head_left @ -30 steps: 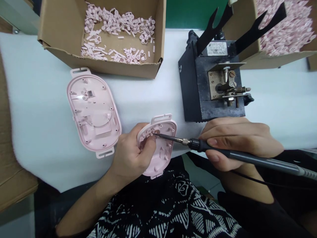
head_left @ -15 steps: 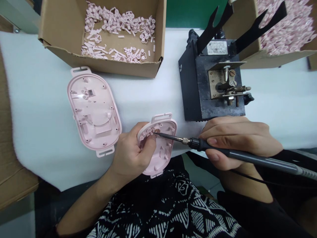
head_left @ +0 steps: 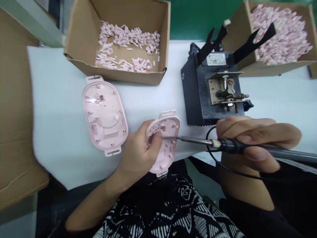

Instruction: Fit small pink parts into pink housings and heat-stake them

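Observation:
My left hand (head_left: 141, 150) grips a pink plastic housing half (head_left: 167, 150) by its left edge, thumb pressed inside near the upper posts. The housing is tilted, its hollow side towards me. In my right hand (head_left: 255, 142) is a soldering iron (head_left: 232, 145), held like a pen and pointing left. Its metal tip lies over the housing's inside, right of my left thumb; whether it touches anything I cannot tell. A second, similar pink housing half (head_left: 106, 115) lies hollow side up on the white table covering, left of my left hand.
A cardboard box (head_left: 119, 76) with small pink parts stands at the back left. The black machine (head_left: 210, 89) with forked metal arms is beyond my right hand. Behind it, another cardboard box (head_left: 279, 69) holds many pink pieces. A black cable (head_left: 223, 167) loops below my right hand.
My right hand has drawn the soldering iron back to the right, its tip leaving the upper posts by my thumb. The left hand still holds the housing. The whole view has shifted slightly.

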`<control>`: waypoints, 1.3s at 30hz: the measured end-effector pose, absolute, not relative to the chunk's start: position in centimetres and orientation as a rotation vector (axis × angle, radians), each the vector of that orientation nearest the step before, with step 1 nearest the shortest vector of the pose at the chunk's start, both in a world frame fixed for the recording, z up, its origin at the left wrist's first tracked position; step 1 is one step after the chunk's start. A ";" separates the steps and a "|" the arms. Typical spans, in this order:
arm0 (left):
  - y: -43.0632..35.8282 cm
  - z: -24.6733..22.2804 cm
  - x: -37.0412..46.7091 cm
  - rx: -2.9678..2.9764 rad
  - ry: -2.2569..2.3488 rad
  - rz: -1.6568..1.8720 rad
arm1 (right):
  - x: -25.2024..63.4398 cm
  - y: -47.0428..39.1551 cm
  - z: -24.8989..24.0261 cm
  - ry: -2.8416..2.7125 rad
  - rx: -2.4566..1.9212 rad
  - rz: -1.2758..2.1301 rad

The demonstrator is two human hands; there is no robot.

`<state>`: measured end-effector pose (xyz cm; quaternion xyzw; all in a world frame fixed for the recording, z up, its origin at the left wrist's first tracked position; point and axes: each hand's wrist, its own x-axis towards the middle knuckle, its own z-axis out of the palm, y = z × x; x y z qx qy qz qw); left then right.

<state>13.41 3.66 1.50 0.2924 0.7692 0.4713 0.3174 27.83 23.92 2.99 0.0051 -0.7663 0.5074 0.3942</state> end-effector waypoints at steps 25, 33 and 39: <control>-1.4 1.4 3.5 0.628 2.498 1.292 | 18.6 21.5 6.8 -2.092 0.320 1.219; -1.2 1.3 4.2 0.796 2.270 1.406 | 16.6 20.8 6.5 -2.216 0.439 1.114; -1.8 1.5 4.3 0.770 2.265 1.362 | 16.3 20.9 6.9 -2.341 0.423 1.133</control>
